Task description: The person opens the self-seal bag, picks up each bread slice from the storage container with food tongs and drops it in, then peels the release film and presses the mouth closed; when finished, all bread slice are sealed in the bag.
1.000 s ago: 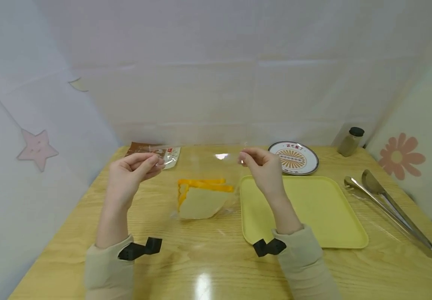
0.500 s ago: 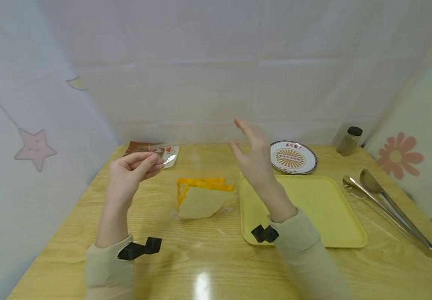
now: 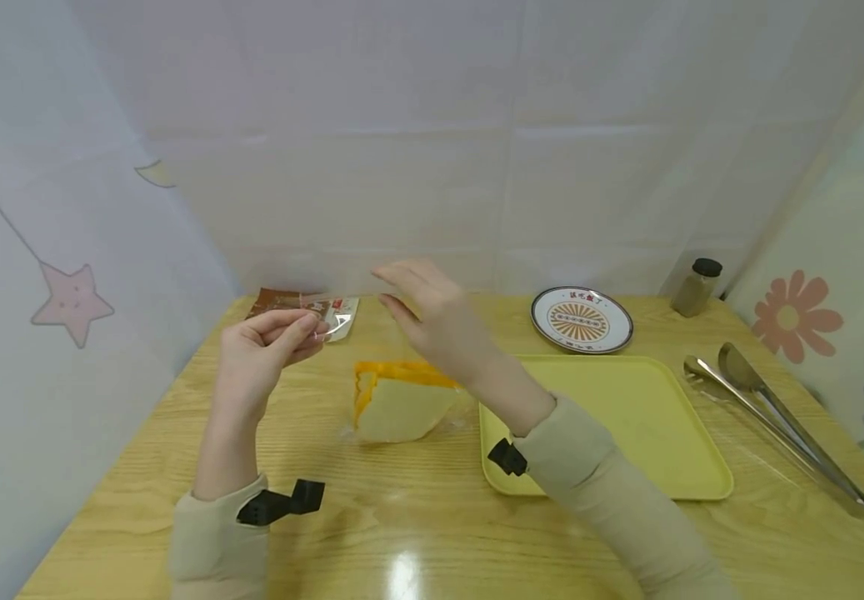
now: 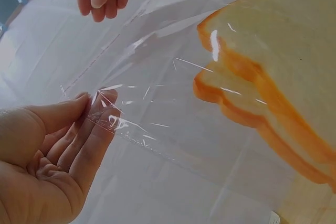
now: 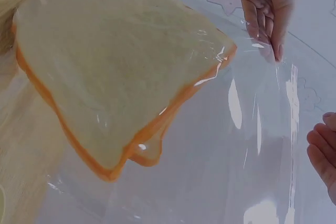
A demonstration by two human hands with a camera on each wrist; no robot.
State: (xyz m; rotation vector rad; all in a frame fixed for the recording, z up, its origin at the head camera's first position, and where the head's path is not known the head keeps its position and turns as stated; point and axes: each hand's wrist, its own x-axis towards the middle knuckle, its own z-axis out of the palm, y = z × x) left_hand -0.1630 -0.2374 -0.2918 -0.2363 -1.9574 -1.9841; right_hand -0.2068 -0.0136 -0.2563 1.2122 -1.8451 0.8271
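A clear plastic bag (image 4: 157,145) hangs from my left hand (image 3: 262,358), whose thumb and fingers pinch its upper corner. Two bread slices (image 4: 294,40) with orange crusts lie inside the bag; the head view shows the bread (image 3: 402,412) low over the table. My right hand (image 3: 442,325) is raised above the bread, fingers extended and thumb apart, with nothing held. In the right wrist view, the right hand (image 5: 324,153) stands just beyond the bag's sealed-looking edge strip, and the left hand (image 5: 270,11) grips the far corner.
On the right lies a yellow tray (image 3: 611,433), with a round patterned plate (image 3: 581,321) behind it. Metal tongs (image 3: 776,425) rest at the far right, near a black-lidded jar (image 3: 696,290). A brown printed packet (image 3: 279,301) lies at the back left.
My right hand has let go of the bag's right corner, opened, and moved left over the bread. The left hand keeps its pinch in nearly the same place.
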